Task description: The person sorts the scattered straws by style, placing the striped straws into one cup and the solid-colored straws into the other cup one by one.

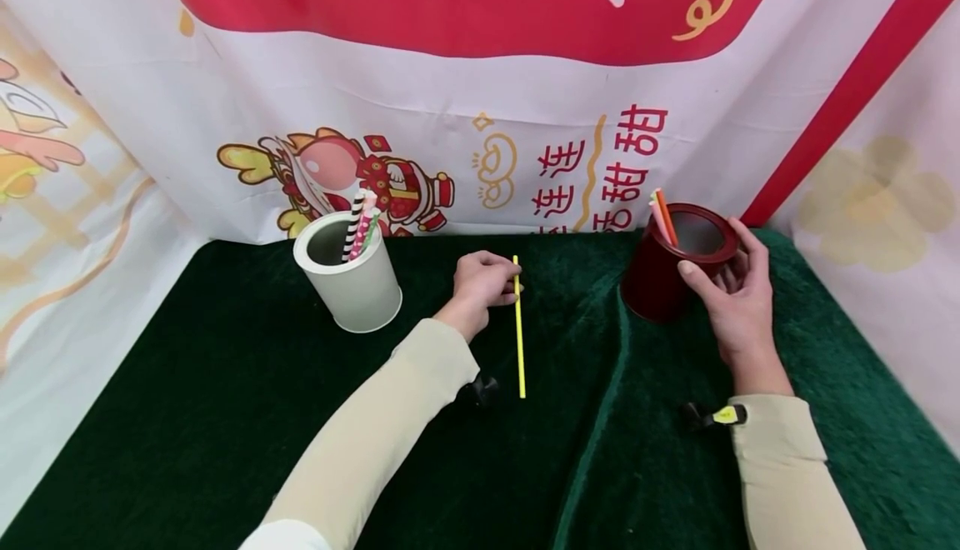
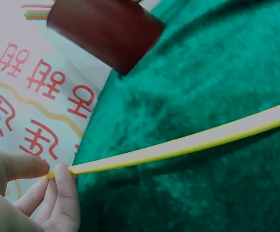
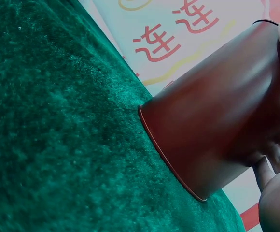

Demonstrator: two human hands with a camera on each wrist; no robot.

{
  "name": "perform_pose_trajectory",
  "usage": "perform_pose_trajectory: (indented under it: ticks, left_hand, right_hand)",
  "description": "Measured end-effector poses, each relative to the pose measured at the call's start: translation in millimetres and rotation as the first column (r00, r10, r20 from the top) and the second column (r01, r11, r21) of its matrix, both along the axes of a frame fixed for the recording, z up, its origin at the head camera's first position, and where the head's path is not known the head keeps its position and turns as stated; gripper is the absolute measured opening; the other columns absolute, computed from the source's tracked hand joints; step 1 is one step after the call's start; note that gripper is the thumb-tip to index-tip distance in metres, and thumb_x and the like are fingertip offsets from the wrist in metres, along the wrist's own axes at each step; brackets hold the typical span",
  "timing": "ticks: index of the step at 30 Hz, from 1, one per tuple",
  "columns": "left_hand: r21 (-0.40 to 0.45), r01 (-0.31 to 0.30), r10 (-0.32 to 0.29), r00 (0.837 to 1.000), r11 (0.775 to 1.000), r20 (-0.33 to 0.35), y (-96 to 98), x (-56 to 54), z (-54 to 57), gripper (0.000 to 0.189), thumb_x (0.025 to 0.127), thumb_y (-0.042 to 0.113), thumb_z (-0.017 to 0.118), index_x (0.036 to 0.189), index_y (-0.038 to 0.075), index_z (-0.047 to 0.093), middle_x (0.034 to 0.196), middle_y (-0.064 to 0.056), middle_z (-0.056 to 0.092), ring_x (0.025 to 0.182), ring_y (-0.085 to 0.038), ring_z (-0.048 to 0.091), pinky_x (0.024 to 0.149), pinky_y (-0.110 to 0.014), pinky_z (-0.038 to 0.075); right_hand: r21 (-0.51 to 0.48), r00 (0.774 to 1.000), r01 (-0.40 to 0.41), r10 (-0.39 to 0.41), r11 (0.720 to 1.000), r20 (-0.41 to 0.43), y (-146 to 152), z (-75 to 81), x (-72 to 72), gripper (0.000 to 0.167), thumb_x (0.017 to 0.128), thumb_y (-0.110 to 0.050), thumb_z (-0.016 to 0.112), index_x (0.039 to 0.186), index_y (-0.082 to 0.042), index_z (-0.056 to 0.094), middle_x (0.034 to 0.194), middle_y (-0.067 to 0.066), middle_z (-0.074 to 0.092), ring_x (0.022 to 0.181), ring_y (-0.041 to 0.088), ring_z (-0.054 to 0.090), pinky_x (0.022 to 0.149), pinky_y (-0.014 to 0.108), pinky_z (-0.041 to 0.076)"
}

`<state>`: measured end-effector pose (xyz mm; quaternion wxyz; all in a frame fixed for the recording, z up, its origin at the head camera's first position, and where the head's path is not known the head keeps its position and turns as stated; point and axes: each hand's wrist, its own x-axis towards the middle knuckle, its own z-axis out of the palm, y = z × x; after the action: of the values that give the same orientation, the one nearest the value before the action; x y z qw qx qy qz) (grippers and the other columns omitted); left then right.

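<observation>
A yellow drinking straw (image 1: 520,342) is pinched near its far end between the thumb and fingers of my left hand (image 1: 483,283). In the left wrist view the straw (image 2: 188,142) stretches out to the right over the green cloth. My right hand (image 1: 738,300) grips the dark red cylindrical container (image 1: 656,283) by its upper right side, thumb at the rim. Orange and pink straws (image 1: 663,218) lean at the left inside that container. In the right wrist view the base of the container (image 3: 178,130) is against the cloth, and the fingers are partly out of frame.
A white cylindrical container (image 1: 367,300) stands at the left with several patterned straws (image 1: 362,229) in it. Dark green velvet cloth (image 1: 600,450) covers the table, with a raised crease running toward the front. A printed white and red curtain (image 1: 450,92) hangs behind.
</observation>
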<state>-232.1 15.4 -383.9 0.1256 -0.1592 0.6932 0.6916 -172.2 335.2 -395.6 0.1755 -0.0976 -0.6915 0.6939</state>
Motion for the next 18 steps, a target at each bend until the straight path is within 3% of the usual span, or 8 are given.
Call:
perform_pose_trajectory:
  ticks: [8,12,18]
  left_hand:
    - [0.125,-0.061,0.064,0.998,0.990,-0.020,2.9,-0.8,13.5,0.009,0.102,0.007,0.071,0.111,0.005,0.069,0.100,-0.009,0.069,0.087,-0.021,0.073,0.068,-0.024,0.064]
    - [0.148,-0.038,0.042,0.999,0.988,-0.026,4.1,-2.2,21.2,0.019,0.104,0.007,0.069,0.123,0.005,0.072,0.105,-0.009,0.070,0.101,-0.026,0.075,0.075,-0.025,0.065]
    - [0.181,0.044,-0.035,0.998,0.982,-0.053,3.5,-1.9,35.4,0.028,0.106,0.010,0.067,0.134,0.011,0.070,0.116,-0.008,0.070,0.110,-0.026,0.073,0.084,-0.029,0.065]
  right_hand:
    - [-0.003,1.000,-0.002,0.002,1.000,0.002,0,-1.7,1.1,0.086,0.095,-0.016,0.084,0.162,-0.040,0.037,0.169,0.000,0.040,0.153,0.022,0.039,0.126,0.024,0.037]
    - [-0.007,1.000,-0.005,0.005,1.000,-0.003,0,-1.8,0.7,0.086,0.095,-0.016,0.084,0.163,-0.040,0.037,0.169,0.000,0.040,0.153,0.022,0.039,0.126,0.024,0.037]
    - [-0.005,1.000,-0.006,0.006,1.000,-0.003,0,-0.6,-0.3,0.086,0.095,-0.017,0.084,0.163,-0.039,0.037,0.169,-0.001,0.041,0.154,0.022,0.039,0.128,0.027,0.035]
